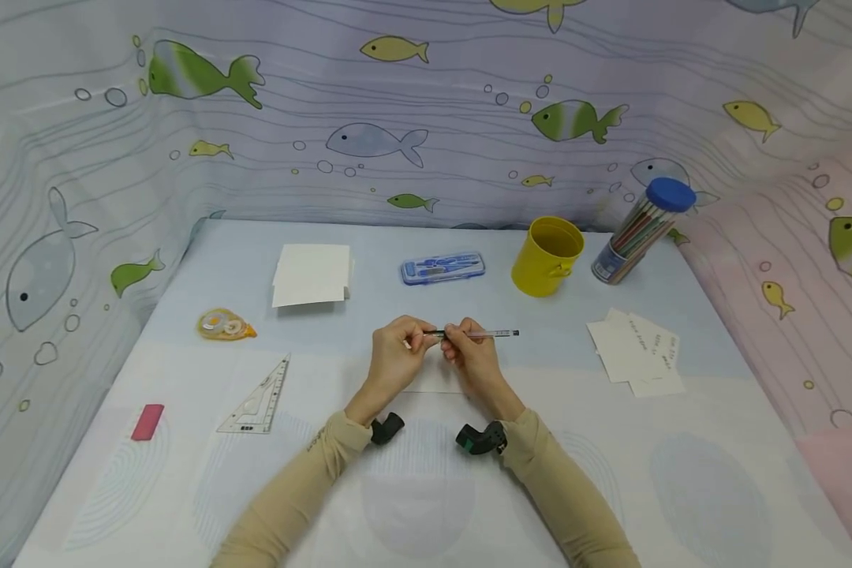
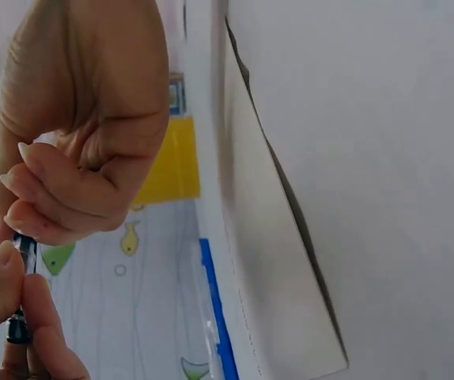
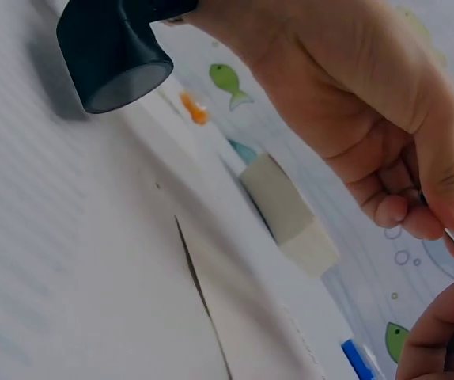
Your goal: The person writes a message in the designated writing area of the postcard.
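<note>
Over the middle of the table, both hands hold a slim pen [image 1: 500, 333] level, with a pale barrel and dark ends. My left hand [image 1: 394, 361] pinches its dark left end between thumb and finger. Further right, my right hand [image 1: 480, 364] grips the barrel, and the rest of the pen sticks out past it. In the left wrist view the dark end of the pen [image 2: 18, 328] shows between the fingers. A white sheet of paper [image 1: 433, 380] lies on the table under the hands. The right wrist view shows only a sliver of the pen.
Behind stand a stack of white cards [image 1: 312, 272], a blue geometry-set case [image 1: 443, 268], a yellow mug [image 1: 543, 264] and a pencil tub [image 1: 635, 237]. Correction tape [image 1: 223, 324], a set square [image 1: 259, 402] and a red eraser [image 1: 147, 422] lie left; written notes [image 1: 632, 351] lie right.
</note>
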A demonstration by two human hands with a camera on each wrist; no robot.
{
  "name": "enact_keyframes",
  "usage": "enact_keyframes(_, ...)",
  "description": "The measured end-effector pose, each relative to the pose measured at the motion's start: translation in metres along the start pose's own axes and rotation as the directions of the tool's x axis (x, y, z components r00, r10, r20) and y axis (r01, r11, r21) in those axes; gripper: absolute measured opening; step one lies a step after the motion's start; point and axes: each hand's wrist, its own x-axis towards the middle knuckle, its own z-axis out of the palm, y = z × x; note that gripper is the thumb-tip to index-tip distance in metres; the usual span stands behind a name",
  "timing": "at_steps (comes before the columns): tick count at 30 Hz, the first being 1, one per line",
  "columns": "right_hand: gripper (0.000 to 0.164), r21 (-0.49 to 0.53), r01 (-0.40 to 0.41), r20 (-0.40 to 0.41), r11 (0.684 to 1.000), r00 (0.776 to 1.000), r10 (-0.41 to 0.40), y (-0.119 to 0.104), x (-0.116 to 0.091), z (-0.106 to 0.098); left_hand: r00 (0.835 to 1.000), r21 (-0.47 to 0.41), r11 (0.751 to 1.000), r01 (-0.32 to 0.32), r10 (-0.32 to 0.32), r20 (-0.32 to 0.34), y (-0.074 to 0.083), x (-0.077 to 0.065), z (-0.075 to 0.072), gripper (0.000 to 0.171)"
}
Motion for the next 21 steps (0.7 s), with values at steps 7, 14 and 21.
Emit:
enact_keyframes(7, 0.028, 0.044, -0.066, 0.010, 0.997, 0.998, 0.066, 0.0017, 0.0001, 0.0044, 0.996, -0.050, 0.996, 0.076, -0.074, 0.041, -0.0004, 0.0043, -0.0022, 0.039)
enact_keyframes(14, 0.017, 0.076, -0.107, 0.016, 0.991, 0.994, 0.106, 0.0025, -0.0054, 0.0061, 0.992, -0.024, 0.992, 0.120, -0.120, 0.032, -0.0013, 0.0043, 0.0000, 0.025)
enact_keyframes(21, 0.019, 0.103, -0.088, -0.011, 0.991, 0.996, 0.089, 0.0026, -0.0035, 0.0028, 0.990, -0.030, 0.989, 0.144, -0.143, 0.018, -0.0012, 0.0040, 0.0007, 0.012)
